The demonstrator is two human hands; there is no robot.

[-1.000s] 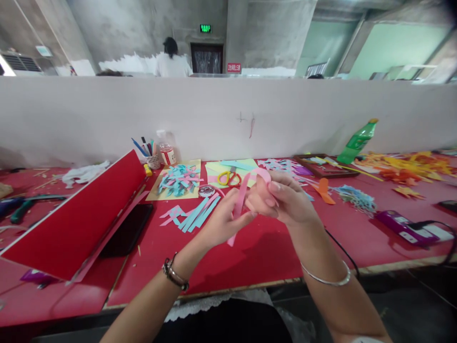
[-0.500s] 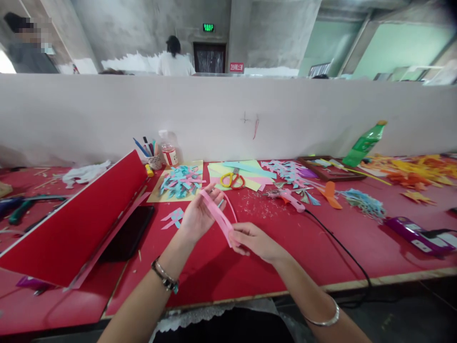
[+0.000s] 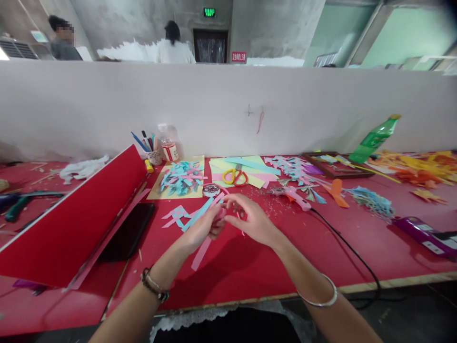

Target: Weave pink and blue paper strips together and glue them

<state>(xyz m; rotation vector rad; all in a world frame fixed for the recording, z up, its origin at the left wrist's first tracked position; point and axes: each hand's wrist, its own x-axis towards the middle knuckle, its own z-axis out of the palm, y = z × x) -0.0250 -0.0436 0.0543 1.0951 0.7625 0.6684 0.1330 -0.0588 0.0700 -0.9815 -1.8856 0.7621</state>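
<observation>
Right now the left hand (image 3: 202, 229) has its fingers clamped on the pink strip (image 3: 201, 255), tail trailing loose over the red surface (image 3: 246, 271). The right hand (image 3: 255, 220) curls its fingers beside it; can't tell if they grip. This piece looks part-worked, the heap (image 3: 182, 178) beyond seems done, and blue strips (image 3: 198, 214) lie unused. Room runs towards the front edge (image 3: 392, 281), bounded by the board (image 3: 82, 216) left, the glue gun (image 3: 293, 195) and cord (image 3: 342, 244) right.
</observation>
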